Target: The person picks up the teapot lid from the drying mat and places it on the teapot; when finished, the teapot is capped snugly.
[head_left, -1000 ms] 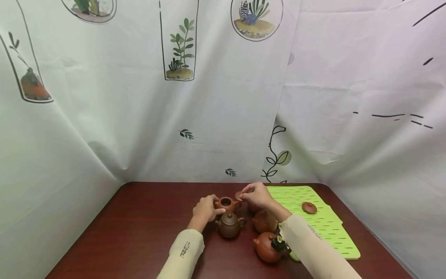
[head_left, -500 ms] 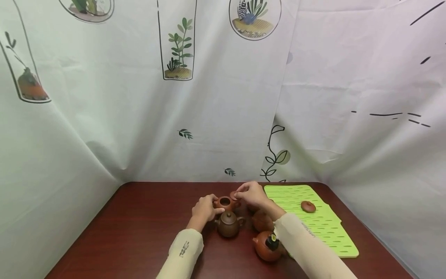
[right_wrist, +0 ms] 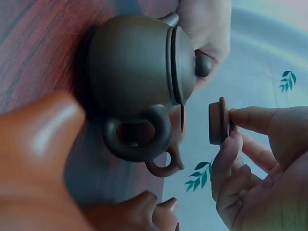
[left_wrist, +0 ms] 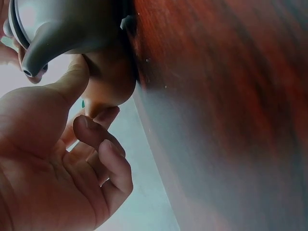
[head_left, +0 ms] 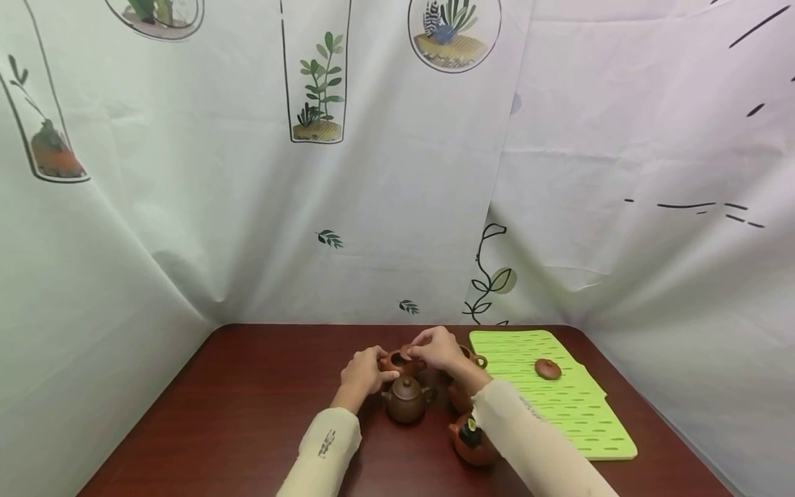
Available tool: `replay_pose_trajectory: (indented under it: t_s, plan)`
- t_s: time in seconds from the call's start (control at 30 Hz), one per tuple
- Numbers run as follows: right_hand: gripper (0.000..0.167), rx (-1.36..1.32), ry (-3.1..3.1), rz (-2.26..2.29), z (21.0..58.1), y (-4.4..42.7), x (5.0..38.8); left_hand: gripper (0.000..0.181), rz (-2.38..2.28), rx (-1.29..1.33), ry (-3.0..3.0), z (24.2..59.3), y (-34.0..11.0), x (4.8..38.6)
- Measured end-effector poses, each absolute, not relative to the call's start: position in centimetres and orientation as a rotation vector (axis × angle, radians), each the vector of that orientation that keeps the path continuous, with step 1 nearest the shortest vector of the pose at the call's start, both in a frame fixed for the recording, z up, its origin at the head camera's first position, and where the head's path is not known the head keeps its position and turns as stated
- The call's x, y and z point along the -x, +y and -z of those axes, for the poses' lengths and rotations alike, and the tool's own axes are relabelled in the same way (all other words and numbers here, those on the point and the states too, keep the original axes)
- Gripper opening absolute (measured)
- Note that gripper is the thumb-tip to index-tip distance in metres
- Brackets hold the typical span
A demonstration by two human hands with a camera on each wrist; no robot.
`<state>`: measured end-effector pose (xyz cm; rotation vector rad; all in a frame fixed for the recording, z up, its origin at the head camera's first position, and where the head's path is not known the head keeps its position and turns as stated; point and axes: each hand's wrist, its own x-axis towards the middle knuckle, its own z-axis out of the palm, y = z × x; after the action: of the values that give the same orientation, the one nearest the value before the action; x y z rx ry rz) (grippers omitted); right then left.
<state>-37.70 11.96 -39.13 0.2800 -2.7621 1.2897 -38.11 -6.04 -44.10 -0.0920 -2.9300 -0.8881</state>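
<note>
My left hand (head_left: pixel 361 373) grips a small reddish-brown teapot (head_left: pixel 410 369) near its spout, thumb on the near side and fingers beyond. The teapot's round mouth is partly uncovered. Just over its right rim, my right hand (head_left: pixel 437 347) pinches a matching teapot lid (right_wrist: pixel 219 120) between thumb and fingers. In the right wrist view the lid is tilted with its inner collar showing, apart from the pot. A dark brown teapot (head_left: pixel 406 402), lid on, stands directly in front of the gripped one; its spout (left_wrist: pixel 41 55) comes near my left thumb.
Several more reddish teapots stand to the right, partly behind my right arm. The nearest teapot (head_left: pixel 474 449) has a dark piece with a yellow-green detail on top. A green mat (head_left: pixel 565 407) lies at the right with a loose lid (head_left: pixel 548 369) on it.
My right hand has moved left with the lid, from beside the reddish teapot to over its mouth. A handle behind the right wrist has come into sight. My left hand stays put.
</note>
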Motion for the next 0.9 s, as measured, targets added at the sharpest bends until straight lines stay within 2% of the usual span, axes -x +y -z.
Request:
replay_pose_trajectory:
  t_s: [0.9]
  plan:
    - [0.007, -0.159, -2.801, -1.309, 40.6, 10.0, 38.9, 0.048, 0.889, 0.107, -2.931, 44.0, -6.2, 38.1]
